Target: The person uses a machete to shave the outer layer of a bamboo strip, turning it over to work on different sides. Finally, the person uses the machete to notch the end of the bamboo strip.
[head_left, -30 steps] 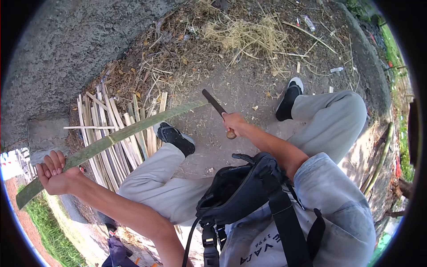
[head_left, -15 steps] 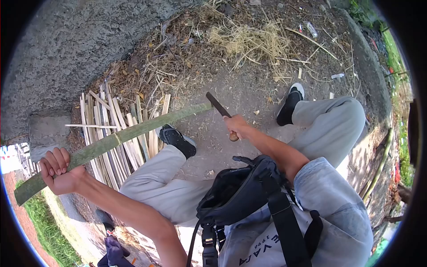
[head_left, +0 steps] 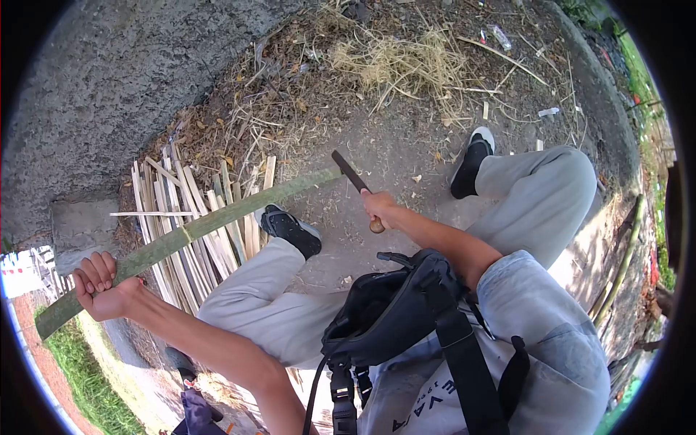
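A long green strip of split bamboo [head_left: 217, 217] slants across the view, from the lower left up to the middle. My left hand [head_left: 103, 288] is wrapped round it near its lower-left end. In my right hand [head_left: 378, 207] is a knife with a wooden handle [head_left: 376, 226] and a dark, straight blade [head_left: 349, 171]. The blade crosses the far end of the bamboo and appears to touch it. Whether its edge has entered the bamboo I cannot make out.
Many pale split sticks [head_left: 177, 239] lie piled beside my left shoe [head_left: 288, 230]. Dry shavings [head_left: 402, 65] and a plastic bottle [head_left: 501, 38] lie farther ahead. A rough concrete wall [head_left: 109, 87] stands at left. A black bag [head_left: 384, 312] hangs at my front. Another person's leg [head_left: 196, 409] shows lower left.
The bamboo and my left hand have shifted slightly to the right. My right hand with the knife has moved a little to the left. Both grips stay the same.
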Tool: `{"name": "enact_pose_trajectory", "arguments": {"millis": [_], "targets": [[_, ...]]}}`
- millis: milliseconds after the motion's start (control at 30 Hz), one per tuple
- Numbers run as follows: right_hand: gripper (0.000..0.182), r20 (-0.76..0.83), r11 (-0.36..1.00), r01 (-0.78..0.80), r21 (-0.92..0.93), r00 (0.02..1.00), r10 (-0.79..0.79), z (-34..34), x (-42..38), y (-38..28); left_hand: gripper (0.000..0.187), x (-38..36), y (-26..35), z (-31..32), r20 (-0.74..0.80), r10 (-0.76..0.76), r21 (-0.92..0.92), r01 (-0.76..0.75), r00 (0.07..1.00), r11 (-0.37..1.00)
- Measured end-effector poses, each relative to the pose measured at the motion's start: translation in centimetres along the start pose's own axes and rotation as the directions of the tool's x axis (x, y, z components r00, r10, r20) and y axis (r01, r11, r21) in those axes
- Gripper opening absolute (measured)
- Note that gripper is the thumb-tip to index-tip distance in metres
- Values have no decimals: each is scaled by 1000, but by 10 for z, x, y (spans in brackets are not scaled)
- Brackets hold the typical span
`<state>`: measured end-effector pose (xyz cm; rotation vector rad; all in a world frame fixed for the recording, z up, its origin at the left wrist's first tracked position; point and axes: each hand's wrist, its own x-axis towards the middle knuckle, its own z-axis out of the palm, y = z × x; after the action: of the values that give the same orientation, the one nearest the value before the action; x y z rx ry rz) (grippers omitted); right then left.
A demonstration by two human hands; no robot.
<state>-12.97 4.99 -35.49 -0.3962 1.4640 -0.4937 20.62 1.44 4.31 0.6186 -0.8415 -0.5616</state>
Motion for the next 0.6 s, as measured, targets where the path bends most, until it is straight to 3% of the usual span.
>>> {"name": "enact_pose_trajectory", "arguments": {"millis": [33,133,233,333,433,533,600], "targets": [[48,-46,1000,2,7,999,-2,5,8,9,37,0,2,-1,6,-10,-9,10,1000,1000],[47,138,996,8,94,990,-21,5,-35,-20,37,-2,2,-1,21,-31,-8,31,999,999],[45,67,1000,-22,13,998,21,-15,-14,-13,37,-5,0,7,28,-21,-16,22,999,1000],[47,-16,972,76,-223,997,-81,14,-50,-16,37,-5,1,12,25,0,-7,0,1000,1000],[49,94,998,-17,-63,995,23,-8,-36,-19,37,-4,1,10,37,-10,2,10,999,1000],[49,-36,1000,9,5,999,-9,-4,-3,-2,37,-3,-1,15,28,-1,4,1,1000,1000],[49,-2,991,55,-125,998,-56,9,-39,-19,37,-2,-3,15,12,4,15,-4,1000,1000]]}}
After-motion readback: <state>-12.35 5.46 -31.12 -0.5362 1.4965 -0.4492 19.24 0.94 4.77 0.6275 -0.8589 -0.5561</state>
